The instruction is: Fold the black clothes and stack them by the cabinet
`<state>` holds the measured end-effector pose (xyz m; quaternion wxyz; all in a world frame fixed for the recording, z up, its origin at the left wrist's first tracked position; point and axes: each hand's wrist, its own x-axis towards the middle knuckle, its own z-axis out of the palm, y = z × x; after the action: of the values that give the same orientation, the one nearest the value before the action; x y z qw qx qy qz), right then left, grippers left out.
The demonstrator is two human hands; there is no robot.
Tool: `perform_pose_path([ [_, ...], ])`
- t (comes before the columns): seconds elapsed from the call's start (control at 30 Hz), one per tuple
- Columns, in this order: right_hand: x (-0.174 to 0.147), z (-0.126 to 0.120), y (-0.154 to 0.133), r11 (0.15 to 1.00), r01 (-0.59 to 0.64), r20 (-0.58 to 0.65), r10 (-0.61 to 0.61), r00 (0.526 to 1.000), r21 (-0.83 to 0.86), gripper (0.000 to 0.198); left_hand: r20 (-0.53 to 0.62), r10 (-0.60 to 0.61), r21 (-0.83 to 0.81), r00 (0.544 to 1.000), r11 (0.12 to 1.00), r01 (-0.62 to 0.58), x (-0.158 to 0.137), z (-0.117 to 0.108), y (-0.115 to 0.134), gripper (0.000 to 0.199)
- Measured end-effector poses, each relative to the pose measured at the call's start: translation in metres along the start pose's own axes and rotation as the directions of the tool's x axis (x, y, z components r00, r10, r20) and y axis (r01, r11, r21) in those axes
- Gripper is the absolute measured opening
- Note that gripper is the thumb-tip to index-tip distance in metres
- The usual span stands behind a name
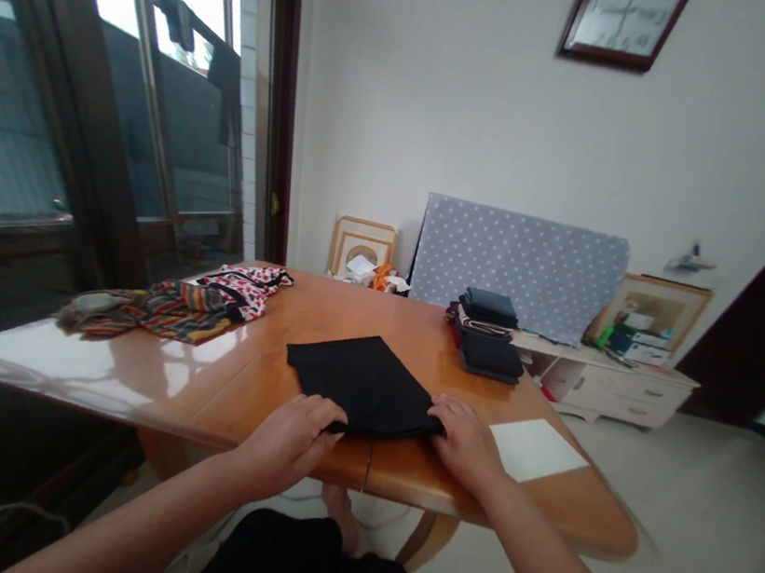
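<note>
A black folded garment (362, 383) lies flat on the wooden table (255, 401), close to its front edge. Its exact kind is not clear from its folded shape. My left hand (300, 431) grips the garment's near left corner, thumb and fingers closed on the cloth. At the near right corner, my right hand (465, 438) pinches the same black cloth. Just right of my right hand is a sheet of white paper (537, 450) on the tabletop.
A stack of folded clothes (488, 338) stands at the table's back right. Patterned garments (189, 303) lie loosely at the left. Behind the table are a spotted grey cloth (520, 258), a white cabinet (621, 398) and a framed picture (364, 242). Glass doors (159, 107) are to the left.
</note>
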<state>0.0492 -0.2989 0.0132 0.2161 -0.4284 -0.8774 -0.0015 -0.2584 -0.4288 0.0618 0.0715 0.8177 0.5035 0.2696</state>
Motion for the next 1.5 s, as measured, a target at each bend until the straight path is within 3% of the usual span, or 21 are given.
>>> perform_pose_path([
  [0.13, -0.019, -0.023, -0.019, 0.997, 0.054, 0.085, -0.058, 0.995, 0.050, 0.038, -0.007, -0.017, -0.223, 1.000, 0.975, 0.015, -0.021, -0.011, -0.007, 0.022],
  [0.27, -0.034, -0.050, -0.048, 0.986, 0.069, 0.185, -0.097, 0.978, 0.152, 0.038, 0.073, -0.096, -0.404, 0.993, 0.907, 0.118, -0.043, -0.028, -0.008, 0.026],
  [0.43, -0.023, -0.068, -0.061, 0.922, -0.038, 0.292, -0.083, 0.953, 0.386, 0.026, 0.139, -0.174, -0.547, 0.975, 0.807, 0.222, -0.047, -0.044, -0.013, 0.030],
  [0.57, 0.010, -0.059, -0.048, 0.820, -0.149, 0.319, -0.044, 0.947, 0.553, 0.014, 0.084, -0.269, -0.684, 0.960, 0.685, 0.252, -0.028, -0.045, -0.027, 0.027],
  [0.67, 0.038, -0.045, -0.034, 0.705, -0.264, 0.369, 0.003, 0.929, 0.658, 0.018, 0.051, -0.356, -0.780, 0.933, 0.569, 0.260, -0.006, -0.041, -0.039, 0.029],
  [0.77, 0.065, -0.028, -0.022, 0.570, -0.369, 0.413, 0.057, 0.909, 0.734, 0.024, 0.107, -0.454, -0.837, 0.884, 0.439, 0.326, 0.016, -0.036, -0.056, 0.033],
  [0.87, 0.095, -0.010, -0.011, 0.492, -0.432, 0.455, 0.080, 0.887, 0.756, 0.028, 0.175, -0.546, -0.833, 0.819, 0.362, 0.419, 0.037, -0.032, -0.080, 0.035],
  [1.0, 0.134, 0.010, 0.001, 0.496, -0.464, 0.484, 0.098, 0.870, 0.734, 0.027, 0.205, -0.601, -0.812, 0.773, 0.336, 0.477, 0.065, -0.025, -0.112, 0.027],
  [1.17, 0.162, 0.040, 0.011, 0.511, -0.513, 0.503, 0.171, 0.847, 0.690, 0.024, 0.205, -0.711, -0.737, 0.672, 0.339, 0.584, 0.084, -0.011, -0.135, 0.019],
  [1.4, 0.152, 0.064, 0.027, 0.318, -0.535, 0.503, 0.183, 0.845, 0.783, 0.033, 0.245, -0.669, -0.708, 0.702, 0.371, 0.601, 0.084, -0.004, -0.149, 0.035],
  [1.5, 0.150, 0.064, 0.029, 0.295, -0.538, 0.498, 0.204, 0.843, 0.790, 0.031, 0.196, -0.660, -0.655, 0.725, 0.462, 0.598, 0.088, -0.005, -0.152, 0.030],
])
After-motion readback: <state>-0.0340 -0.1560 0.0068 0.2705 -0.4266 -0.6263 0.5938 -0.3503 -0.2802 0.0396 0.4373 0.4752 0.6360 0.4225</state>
